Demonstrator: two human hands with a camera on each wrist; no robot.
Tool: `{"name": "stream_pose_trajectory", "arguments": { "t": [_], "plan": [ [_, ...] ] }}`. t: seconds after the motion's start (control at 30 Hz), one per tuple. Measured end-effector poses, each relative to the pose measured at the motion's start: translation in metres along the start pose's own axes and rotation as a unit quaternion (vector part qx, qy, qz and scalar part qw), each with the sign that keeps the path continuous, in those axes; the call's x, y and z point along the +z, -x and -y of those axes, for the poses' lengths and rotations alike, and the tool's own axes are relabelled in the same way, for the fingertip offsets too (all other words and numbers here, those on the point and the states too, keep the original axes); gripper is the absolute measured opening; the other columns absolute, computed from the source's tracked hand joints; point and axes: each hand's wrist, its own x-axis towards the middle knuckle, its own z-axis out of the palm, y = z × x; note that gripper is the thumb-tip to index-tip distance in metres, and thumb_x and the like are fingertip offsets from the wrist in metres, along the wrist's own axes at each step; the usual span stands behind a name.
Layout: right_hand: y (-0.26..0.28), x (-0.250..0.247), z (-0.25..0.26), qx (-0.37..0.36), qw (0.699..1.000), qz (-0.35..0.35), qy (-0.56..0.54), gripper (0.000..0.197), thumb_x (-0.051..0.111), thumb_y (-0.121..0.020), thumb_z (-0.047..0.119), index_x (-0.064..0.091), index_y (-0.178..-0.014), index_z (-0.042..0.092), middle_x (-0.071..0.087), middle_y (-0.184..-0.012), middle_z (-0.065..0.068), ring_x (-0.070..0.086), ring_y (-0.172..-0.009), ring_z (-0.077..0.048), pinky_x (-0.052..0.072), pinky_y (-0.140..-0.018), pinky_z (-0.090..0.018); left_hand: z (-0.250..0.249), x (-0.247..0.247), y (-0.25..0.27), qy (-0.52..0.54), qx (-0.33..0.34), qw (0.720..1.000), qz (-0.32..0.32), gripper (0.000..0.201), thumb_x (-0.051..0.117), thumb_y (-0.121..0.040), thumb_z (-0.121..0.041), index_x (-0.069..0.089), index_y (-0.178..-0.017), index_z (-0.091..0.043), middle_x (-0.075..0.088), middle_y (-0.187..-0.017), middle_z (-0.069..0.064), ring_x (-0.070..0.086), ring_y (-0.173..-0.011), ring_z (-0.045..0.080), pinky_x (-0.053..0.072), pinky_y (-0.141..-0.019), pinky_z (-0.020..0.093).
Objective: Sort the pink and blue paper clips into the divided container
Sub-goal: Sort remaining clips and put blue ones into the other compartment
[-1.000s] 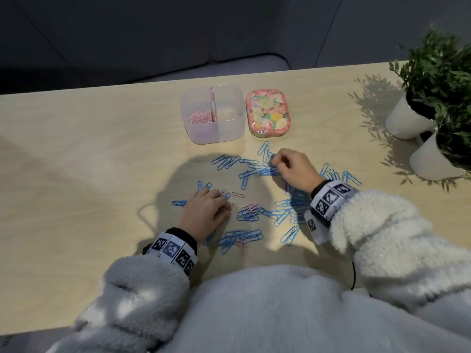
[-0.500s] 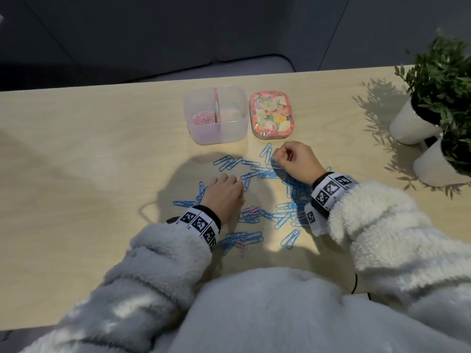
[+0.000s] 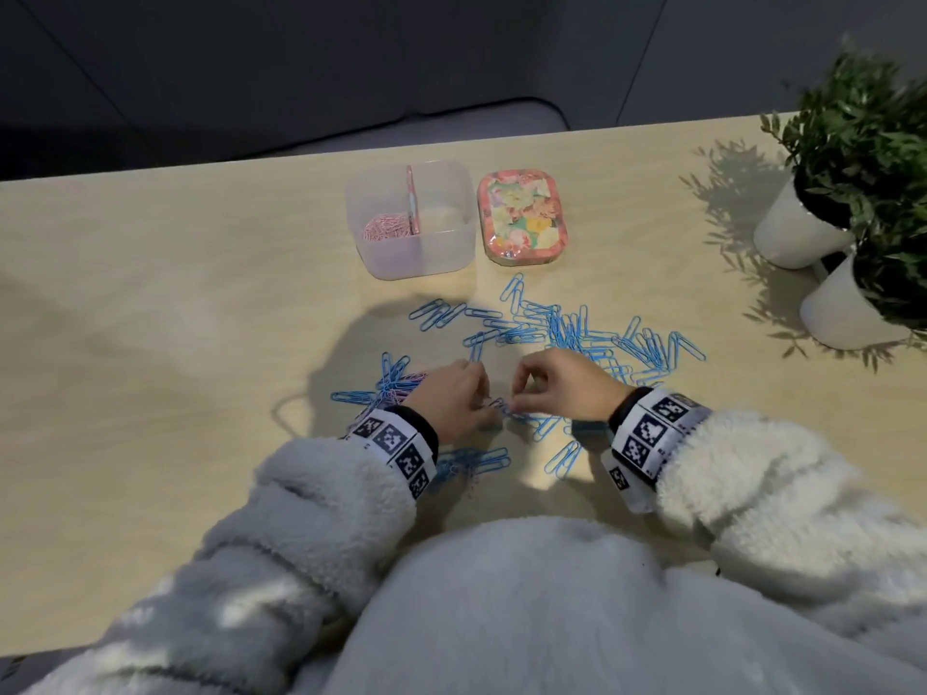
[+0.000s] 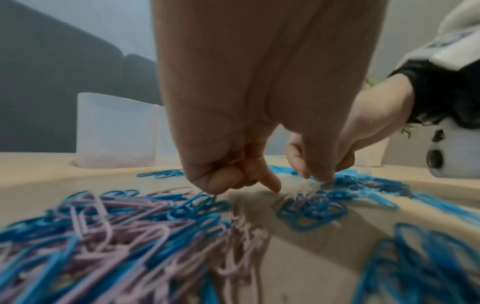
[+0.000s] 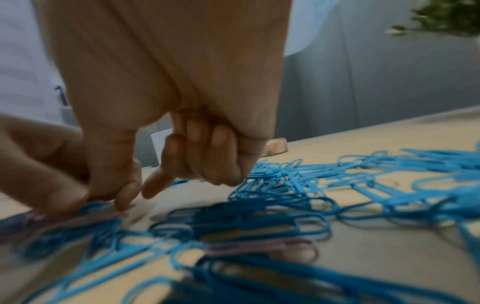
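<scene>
A clear divided container [image 3: 446,253] stands at the back, with pink paper clips [image 3: 386,228] in its left compartment; the right one looks bare. Blue paper clips [image 3: 577,333] lie scattered in front of it. A mixed pink and blue heap [image 4: 103,226] lies under my left wrist. My left hand [image 3: 451,398] and right hand [image 3: 552,388] meet at a small pink-and-blue tangle [image 4: 311,203]. The left thumb and index finger touch down beside it, and thin pinkish wires show inside its curled fingers. The right thumb and index finger pinch a blue clip at the tangle's edge [image 5: 103,205].
A floral lid [image 3: 521,218] lies right of the container [image 4: 114,131]. Two white pots with green plants [image 3: 853,203] stand at the far right. Bare tabletop [image 3: 175,318] stretches to the left. More blue clips [image 3: 562,459] lie near the front edge.
My right hand has left the far blue heap and come back toward me. My left hand slid right to meet it at the small tangle.
</scene>
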Motion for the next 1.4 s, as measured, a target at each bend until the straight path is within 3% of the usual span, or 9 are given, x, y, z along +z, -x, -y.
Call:
{"name": "stream_pose_trajectory", "arguments": {
  "t": [0.2,0.37,0.6,0.73,0.83,1.0,1.2,1.33,1.4],
  "plan": [
    [0.001,-0.007,-0.010,0.006,1.000,0.015,0.012,0.012,0.071,-0.076,0.023,0.061,-0.070,0.027,0.048,-0.054,0.010,0.042,-0.050,-0.001,0.033,-0.054,-0.024,0.007,0.001,-0.003,0.052,-0.016,0.999,-0.004,0.019,0.062,-0.085,-0.024,0.057,-0.092,-0.008,0.050,-0.092,0.005,0.049,-0.088,0.021,0.035,-0.076,0.027],
    [0.003,-0.050,-0.033,0.036,0.970,-0.157,-0.185,0.028,0.061,-0.087,0.009,0.058,-0.063,0.024,0.043,-0.037,0.012,0.032,-0.036,0.000,0.026,-0.045,-0.013,0.014,-0.005,-0.002,0.129,-0.023,0.990,-0.050,0.011,0.063,-0.084,-0.018,0.054,-0.079,-0.015,0.056,-0.082,0.001,0.050,-0.077,0.016,0.037,-0.067,0.024],
    [0.035,-0.046,-0.050,0.049,0.995,-0.075,-0.051,0.018,0.070,-0.077,0.006,0.066,-0.069,0.021,0.047,-0.043,0.010,0.041,-0.037,0.000,0.028,-0.044,-0.010,0.030,-0.021,-0.002,0.307,-0.008,0.948,-0.081,0.019,0.069,-0.080,-0.011,0.056,-0.069,-0.019,0.059,-0.066,-0.002,0.053,-0.057,0.005,0.043,-0.060,0.017],
    [0.049,-0.022,-0.038,0.051,0.991,-0.016,0.119,0.008,0.072,-0.076,0.025,0.070,-0.084,0.026,0.062,-0.069,0.007,0.057,-0.070,-0.010,0.041,-0.067,-0.027,0.033,-0.027,0.002,0.350,-0.015,0.933,-0.078,0.016,0.067,-0.081,-0.008,0.058,-0.070,-0.016,0.062,-0.065,-0.001,0.057,-0.054,-0.001,0.047,-0.059,0.012],
    [0.050,-0.018,-0.038,0.054,0.986,-0.056,0.148,0.002,0.065,-0.082,0.026,0.067,-0.081,0.026,0.064,-0.072,0.005,0.059,-0.076,-0.017,0.038,-0.067,-0.028,0.034,-0.028,0.005,0.386,-0.027,0.919,-0.071,0.013,0.064,-0.084,-0.007,0.060,-0.074,-0.014,0.063,-0.066,0.000,0.057,-0.050,-0.004,0.045,-0.051,0.007],
    [0.044,-0.028,-0.043,0.071,0.977,-0.110,-0.170,0.008,0.072,-0.078,0.010,0.067,-0.071,0.012,0.035,-0.043,0.010,0.030,-0.037,-0.003,0.026,-0.044,-0.015,0.035,-0.024,0.008,0.459,-0.050,0.885,-0.056,0.015,0.058,-0.087,-0.003,0.061,-0.075,-0.012,0.064,-0.056,-0.006,0.054,-0.046,-0.003,0.040,-0.044,0.008],
    [0.018,-0.025,-0.015,0.137,0.866,-0.042,-0.479,0.024,0.038,-0.090,-0.004,0.053,-0.073,0.006,0.058,-0.048,-0.003,0.052,-0.037,-0.010,0.031,-0.033,-0.015,0.040,-0.021,0.013,0.463,-0.071,0.880,-0.077,0.013,0.060,-0.086,-0.004,0.061,-0.075,-0.010,0.067,-0.052,-0.008,0.056,-0.046,-0.002,0.042,-0.045,0.010],
    [0.002,0.002,0.009,0.002,0.985,-0.018,-0.171,0.007,0.058,-0.085,0.009,0.065,-0.083,0.012,0.049,-0.051,0.005,0.041,-0.038,-0.001,0.033,-0.043,-0.016,0.039,-0.022,0.018,0.483,-0.079,0.869,-0.072,0.012,0.057,-0.087,-0.001,0.059,-0.077,-0.007,0.061,-0.066,0.005,0.055,-0.045,-0.002,0.043,-0.044,0.009],
    [-0.003,0.013,0.019,-0.057,0.998,0.002,0.021,0.008,0.064,-0.082,0.022,0.069,-0.088,0.022,0.050,-0.061,0.008,0.048,-0.055,-0.003,0.036,-0.059,-0.023,0.037,-0.023,0.020,0.501,-0.078,0.860,-0.062,0.012,0.056,-0.087,0.001,0.059,-0.078,-0.005,0.058,-0.068,0.008,0.055,-0.045,-0.001,0.045,-0.046,0.009]
  ]
}}
